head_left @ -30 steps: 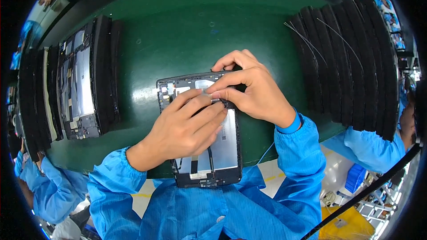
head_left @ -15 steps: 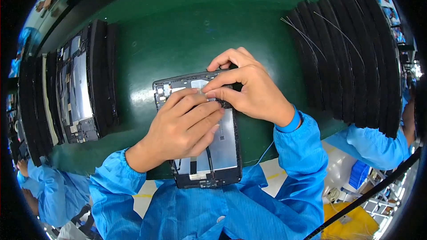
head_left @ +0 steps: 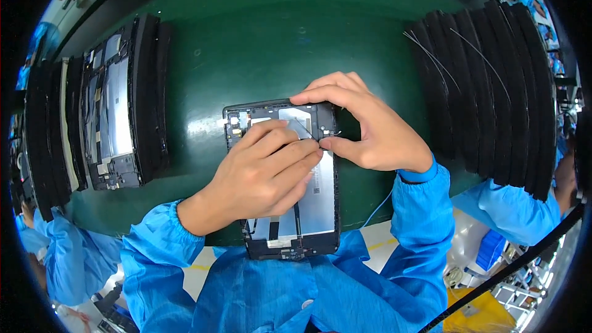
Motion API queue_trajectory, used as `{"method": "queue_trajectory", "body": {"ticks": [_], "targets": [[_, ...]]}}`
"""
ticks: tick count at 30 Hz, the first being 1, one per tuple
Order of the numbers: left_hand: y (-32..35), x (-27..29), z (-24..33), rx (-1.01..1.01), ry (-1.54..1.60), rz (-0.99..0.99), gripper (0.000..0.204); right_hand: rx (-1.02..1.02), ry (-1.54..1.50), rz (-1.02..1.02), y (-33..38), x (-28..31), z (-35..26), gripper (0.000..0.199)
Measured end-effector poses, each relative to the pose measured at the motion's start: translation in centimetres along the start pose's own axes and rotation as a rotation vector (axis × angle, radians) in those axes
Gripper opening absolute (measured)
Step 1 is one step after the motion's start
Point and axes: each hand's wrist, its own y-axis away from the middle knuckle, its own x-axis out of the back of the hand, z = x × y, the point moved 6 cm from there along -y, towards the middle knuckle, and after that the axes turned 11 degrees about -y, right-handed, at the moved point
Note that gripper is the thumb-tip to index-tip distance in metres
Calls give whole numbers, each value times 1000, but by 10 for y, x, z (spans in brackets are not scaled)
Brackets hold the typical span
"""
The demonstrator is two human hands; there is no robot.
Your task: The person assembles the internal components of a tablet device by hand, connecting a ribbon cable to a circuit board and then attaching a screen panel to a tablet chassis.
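Left stack: opened tablet frames (head_left: 111, 117) stand on edge, well apart.
Left hand (head_left: 262, 169): lies flat on the tablet chassis (head_left: 308, 209), fingers together, tips pointing right.
Tablet chassis: on the green mat (head_left: 277, 43), long axis toward the person.
Right hand (head_left: 370, 129): thumb and forefinger pinching a thin wire at the chassis's right edge.
Right stack: black foam trays (head_left: 493, 86).

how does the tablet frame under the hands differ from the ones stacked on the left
The tablet frame under the hands lies flat and alone on the green table, with the left hand and right hand on it. The frames at the left stand on edge between black foam trays, untouched. Both show silver insides in black rims.
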Motion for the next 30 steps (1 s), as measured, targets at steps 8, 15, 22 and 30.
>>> {"method": "queue_trajectory", "body": {"ticks": [8,15,22,30], "targets": [[0,0,2,7,-34,17,37,-40,26,-7,0,-2,-3,65],[1,1,-1,28,-5,68,34,-27,49,-18,0,-3,-4,63],[20,33,-22,83,91,294,15,-40,42,-24,-1,-1,-3,61],[42,44,-28,-14,-64,180,14,28,2,111,5,14,-16,53]]}}
